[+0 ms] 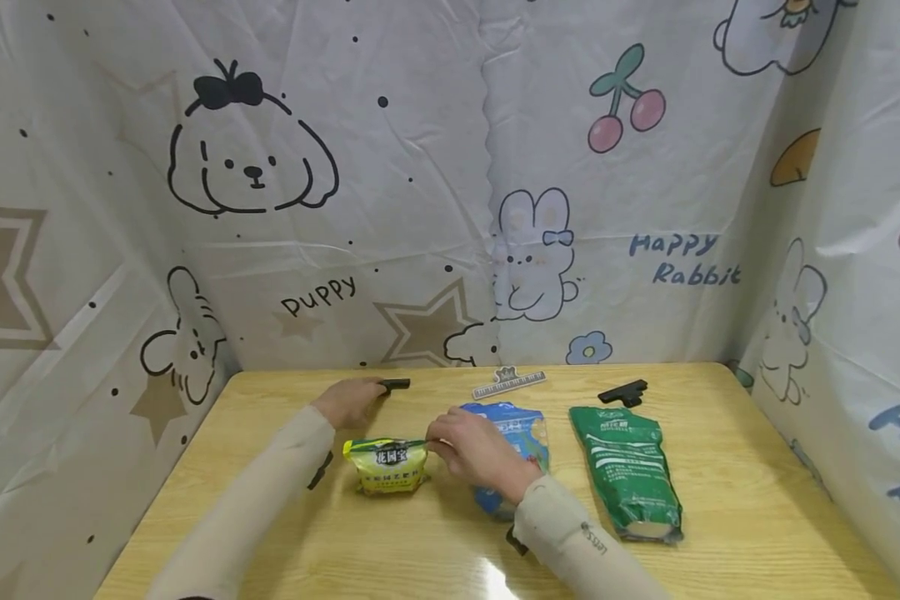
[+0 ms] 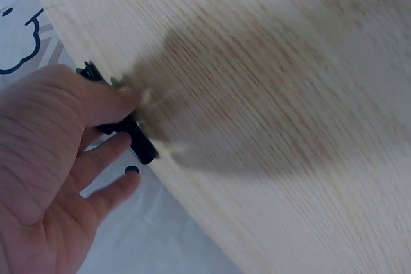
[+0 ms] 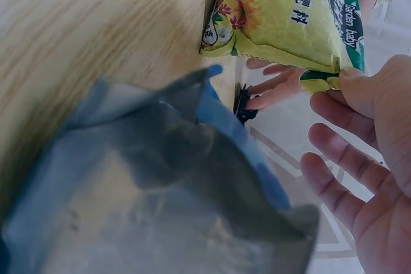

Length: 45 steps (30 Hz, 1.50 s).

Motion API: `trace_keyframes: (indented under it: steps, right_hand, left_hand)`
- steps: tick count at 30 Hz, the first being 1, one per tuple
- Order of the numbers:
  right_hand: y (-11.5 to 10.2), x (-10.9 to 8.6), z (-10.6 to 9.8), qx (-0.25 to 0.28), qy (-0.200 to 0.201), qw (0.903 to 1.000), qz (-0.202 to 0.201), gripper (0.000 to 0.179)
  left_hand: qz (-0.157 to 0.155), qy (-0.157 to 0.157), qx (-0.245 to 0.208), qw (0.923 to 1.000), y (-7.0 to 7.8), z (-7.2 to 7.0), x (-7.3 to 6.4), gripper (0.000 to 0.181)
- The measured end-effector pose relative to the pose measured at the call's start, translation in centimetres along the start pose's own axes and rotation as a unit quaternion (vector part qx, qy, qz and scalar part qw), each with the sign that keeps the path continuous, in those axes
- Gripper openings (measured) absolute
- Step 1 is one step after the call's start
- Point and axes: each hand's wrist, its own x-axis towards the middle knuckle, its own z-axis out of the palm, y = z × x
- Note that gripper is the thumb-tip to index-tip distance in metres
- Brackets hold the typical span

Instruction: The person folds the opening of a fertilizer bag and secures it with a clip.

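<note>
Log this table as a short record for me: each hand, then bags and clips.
Left hand: pinches a black clip
Right hand: pinches a top corner of the yellow bag
Blue bag: partly behind the right hand, head view
Green bag: right of the blue bag
Piano-print clip: beyond the blue bag
Second black clip: beyond the green bag

Three bags in a row on my counter (image 1: 390, 554): left bag (image 1: 390, 472), middle bag (image 1: 521, 429) just right of it, right bag (image 1: 630, 475) farther right. Behind the row, near the back edge: left clip (image 1: 397, 384) in my left hand (image 1: 352, 402), middle clip (image 1: 509, 384) behind the middle bag, right clip (image 1: 624, 393) just behind the right bag. My right hand (image 1: 474, 448) is at the left bag's top right corner, partly covering the middle bag in head view. Cloth (image 1: 420, 167) behind the counter and along both sides.
</note>
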Motion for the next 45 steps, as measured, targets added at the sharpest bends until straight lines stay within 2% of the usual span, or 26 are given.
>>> trace_keyframes:
  steps: [5, 11, 17, 24, 26, 30, 33, 36, 41, 45]
  right_hand:
    - [0.0, 0.0, -0.1, 0.002, -0.006, 1.0000, 0.007, 0.008]
    - [-0.1, -0.1, -0.1, 0.008, -0.010, 0.9999, 0.008, 0.008]
    - [-0.1, 0.0, -0.1, 0.008, -0.011, 0.9998, 0.014, 0.008]
    - [0.0, 0.1, 0.0, 0.008, -0.003, 0.9999, 0.011, 0.007]
    - [0.0, 0.1, 0.1, 0.010, 0.002, 0.9999, 0.009, 0.007]
    - [-0.1, 0.1, 0.2, 0.014, 0.008, 0.9998, 0.006, 0.006]
    - [-0.1, 0.0, 0.2, 0.018, 0.010, 0.9998, 0.008, 0.005]
    - [0.0, 0.0, 0.3, 0.020, 0.010, 0.9997, 0.014, 0.005]
    - [0.0, 0.0, 0.2, 0.033, -0.001, 0.9991, 0.028, 0.006]
    - [-0.1, 0.0, 0.2, 0.041, -0.010, 0.9983, 0.040, 0.007]
  left_hand:
    - [0.018, 0.057, 0.014, 0.9981, -0.2, 0.3, 0.0, 0.041]
    - [-0.003, 0.126, 0.009, 0.9920, -0.9, 0.7, -0.5, 0.013]
    - [-0.007, 0.180, 0.008, 0.9835, -1.9, 0.8, -1.7, 0.015]
    - [-0.040, 0.203, -0.008, 0.9784, -2.5, 0.1, -3.5, 0.017]
    - [-0.046, 0.222, -0.009, 0.9739, -2.6, 0.0, -4.0, 0.015]
    - [-0.043, 0.275, -0.035, 0.9598, -2.8, 0.0, -4.9, 0.019]
    - [-0.029, 0.303, -0.058, 0.9507, -2.7, -0.3, -5.7, 0.029]
    - [-0.013, 0.315, -0.063, 0.9469, -2.1, -1.0, -6.5, 0.035]
    - [0.005, 0.319, -0.071, 0.9450, -0.8, -2.4, -8.0, 0.029]
    - [0.017, 0.330, -0.085, 0.9401, 0.3, -3.4, -9.5, 0.026]
